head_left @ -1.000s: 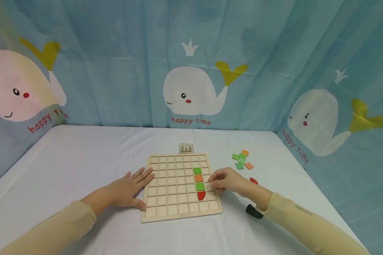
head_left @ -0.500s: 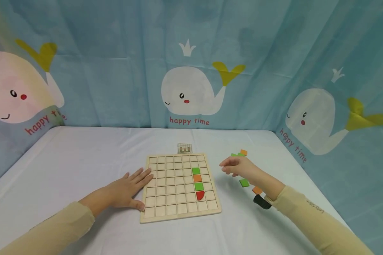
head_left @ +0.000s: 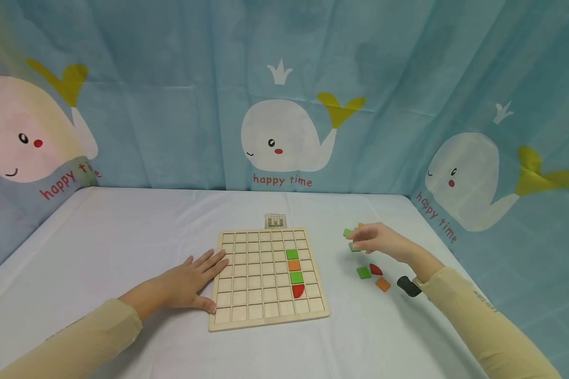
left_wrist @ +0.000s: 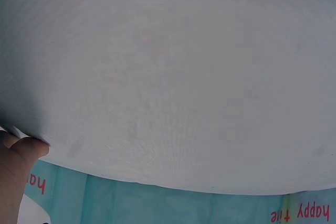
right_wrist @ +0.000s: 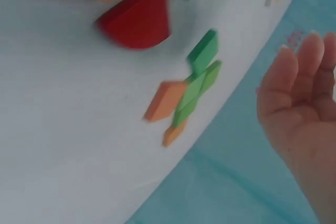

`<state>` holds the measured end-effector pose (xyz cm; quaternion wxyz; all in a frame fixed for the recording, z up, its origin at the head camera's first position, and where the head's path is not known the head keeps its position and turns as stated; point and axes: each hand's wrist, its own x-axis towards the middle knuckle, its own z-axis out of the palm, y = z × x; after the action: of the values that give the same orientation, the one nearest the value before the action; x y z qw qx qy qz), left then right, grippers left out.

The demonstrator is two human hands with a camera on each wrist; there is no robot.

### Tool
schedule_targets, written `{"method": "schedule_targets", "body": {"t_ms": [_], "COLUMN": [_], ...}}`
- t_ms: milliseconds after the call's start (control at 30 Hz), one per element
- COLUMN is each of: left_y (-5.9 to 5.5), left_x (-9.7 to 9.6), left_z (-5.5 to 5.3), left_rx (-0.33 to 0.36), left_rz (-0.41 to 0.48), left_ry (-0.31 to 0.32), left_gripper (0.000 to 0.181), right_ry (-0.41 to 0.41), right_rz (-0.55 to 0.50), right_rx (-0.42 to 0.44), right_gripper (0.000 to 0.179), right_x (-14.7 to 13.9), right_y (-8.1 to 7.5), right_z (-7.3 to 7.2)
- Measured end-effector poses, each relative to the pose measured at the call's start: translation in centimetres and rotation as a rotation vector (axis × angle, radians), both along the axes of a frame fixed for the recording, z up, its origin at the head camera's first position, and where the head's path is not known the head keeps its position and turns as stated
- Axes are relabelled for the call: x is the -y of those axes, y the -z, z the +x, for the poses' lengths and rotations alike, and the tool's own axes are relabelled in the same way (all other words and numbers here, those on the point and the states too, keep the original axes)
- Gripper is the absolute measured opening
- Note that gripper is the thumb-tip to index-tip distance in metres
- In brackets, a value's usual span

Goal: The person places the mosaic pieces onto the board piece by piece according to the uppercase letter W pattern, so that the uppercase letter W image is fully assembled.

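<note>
In the head view my left hand [head_left: 185, 281] lies with straight, spread fingers on the left edge of the wooden grid board [head_left: 256, 284]. One column of the board holds a green tile [head_left: 291, 254], an orange tile [head_left: 294, 265], another green tile [head_left: 296, 277] and a red quarter-circle piece [head_left: 298, 290]. My right hand [head_left: 384, 242], fingers loosely bent and holding nothing, hovers over the small pile of green and orange tiles [right_wrist: 191, 93], partly covering it in the head view. Nearer me lie a loose green tile [head_left: 363, 272], a red quarter-circle piece [head_left: 376, 269] and an orange tile [head_left: 383, 284].
A small card with a printed grid pattern [head_left: 275, 220] lies behind the board. Beneath the right wrist is a black object [head_left: 409, 286]. The white-covered table [head_left: 137, 226] ends at a blue curtain [head_left: 180, 131] with whales on it.
My right hand has left the board's right edge and moved right and away from me to the tile pile, uncovering the loose pieces. My left hand stays in place.
</note>
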<state>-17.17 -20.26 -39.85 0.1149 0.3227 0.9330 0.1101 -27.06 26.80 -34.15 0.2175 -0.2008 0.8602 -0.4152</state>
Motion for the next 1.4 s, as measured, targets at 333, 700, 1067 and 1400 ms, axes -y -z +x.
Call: {"method": "schedule_targets", "body": {"t_ms": [333, 700, 1067, 1400], "left_y": [0.1, -0.2, 0.0, 0.0], "left_x": [0.0, -0.2, -0.1, -0.2], "left_z": [0.0, -0.2, -0.2, -0.1], "left_rx": [-0.008, 0.004, 0.010, 0.018], "left_rz": [-0.004, -0.004, -0.008, -0.016], "left_ry": [0.000, 0.001, -0.006, -0.013], "left_gripper": [0.105, 0.106, 0.106, 0.106], "right_ry": [-0.175, -0.161, -0.146, -0.147], "right_rz": [0.135, 0.160, 0.216, 0.244], "right_rx": [0.022, 0.043, 0.062, 0.042], "right_gripper": [0.033, 0.032, 0.028, 0.027], "right_x": [-2.7, -3.7, -3.2, -2.8], "right_y": [1.6, 3.0, 3.5, 3.5], "right_z": [-0.8, -0.8, -0.9, -0.7]}}
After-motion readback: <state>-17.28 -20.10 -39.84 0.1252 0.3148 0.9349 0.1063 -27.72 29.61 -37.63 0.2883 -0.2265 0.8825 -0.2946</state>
